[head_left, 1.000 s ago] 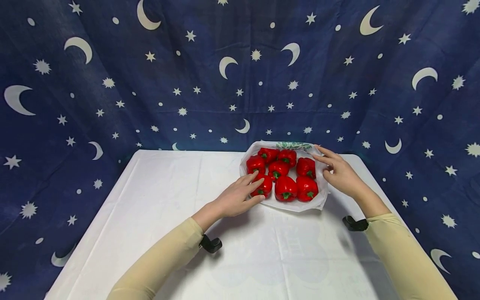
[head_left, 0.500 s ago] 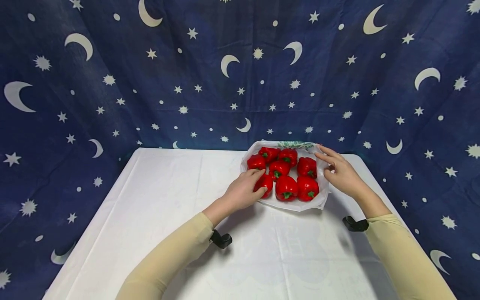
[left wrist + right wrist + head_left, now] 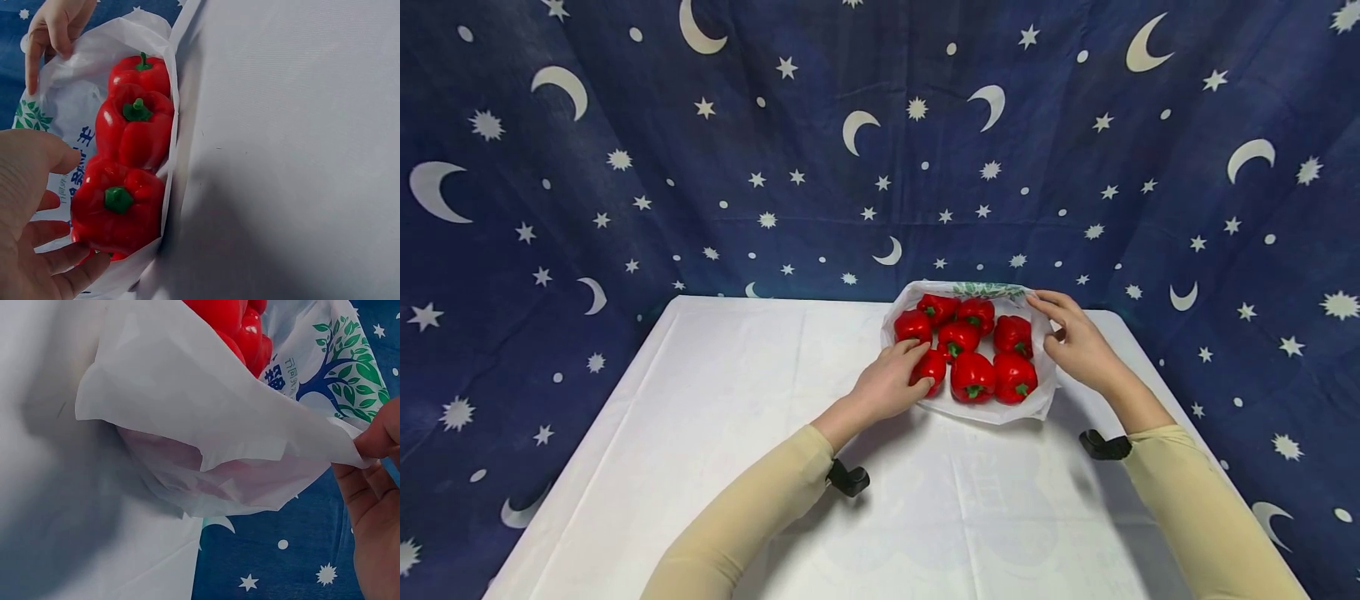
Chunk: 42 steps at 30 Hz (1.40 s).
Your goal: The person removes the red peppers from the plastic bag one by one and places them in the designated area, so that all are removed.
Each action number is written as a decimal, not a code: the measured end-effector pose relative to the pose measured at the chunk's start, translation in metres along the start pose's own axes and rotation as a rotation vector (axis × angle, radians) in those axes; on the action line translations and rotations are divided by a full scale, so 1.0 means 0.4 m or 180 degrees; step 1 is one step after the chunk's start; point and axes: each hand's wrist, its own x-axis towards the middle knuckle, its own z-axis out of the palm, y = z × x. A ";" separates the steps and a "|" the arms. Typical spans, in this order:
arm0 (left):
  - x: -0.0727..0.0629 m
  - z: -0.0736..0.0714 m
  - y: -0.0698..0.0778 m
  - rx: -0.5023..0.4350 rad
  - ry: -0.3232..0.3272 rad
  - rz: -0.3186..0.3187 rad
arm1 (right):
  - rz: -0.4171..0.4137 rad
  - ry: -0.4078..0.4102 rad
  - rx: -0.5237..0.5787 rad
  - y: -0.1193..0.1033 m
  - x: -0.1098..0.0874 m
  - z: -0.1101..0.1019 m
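Several red bell peppers point(image 3: 972, 377) with green stems lie inside a white plastic bag point(image 3: 951, 408) whose mouth is spread wide. My left hand point(image 3: 889, 382) reaches over the bag's left rim to the front-left bell pepper point(image 3: 119, 209). In the left wrist view, its thumb and fingers are spread beside this pepper, with a fingertip overlapping its edge; firm contact cannot be told. At the bag's right side, my right hand point(image 3: 1078, 342) pinches the rim between thumb and fingers. The right wrist view shows the pinched plastic clearly.
A white cloth-covered table point(image 3: 737, 358) carries the bag near its back right part. A dark blue curtain point(image 3: 805, 150) with moons and stars hangs behind and on both sides. The bag bears a printed green tree point(image 3: 350, 369) and blue writing.
My left hand has moved right and come in around the front-left bell pepper, then nearly stopped. My right hand stays at the rim, its fingers shifted slightly. Bag and peppers look unmoved.
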 end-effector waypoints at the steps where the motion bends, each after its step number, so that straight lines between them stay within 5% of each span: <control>1: 0.000 0.001 0.000 0.0003 -0.0011 -0.0014 | -0.0020 0.0004 0.0022 0.001 0.000 0.001; 23: 0.024 0.032 0.000 0.0097 -0.0055 -0.0240 | 0.0084 0.0114 0.0019 0.008 -0.005 0.012; 42: 0.070 0.052 0.054 0.0378 0.0012 -0.0956 | 0.0038 0.0114 0.0030 0.018 -0.005 0.009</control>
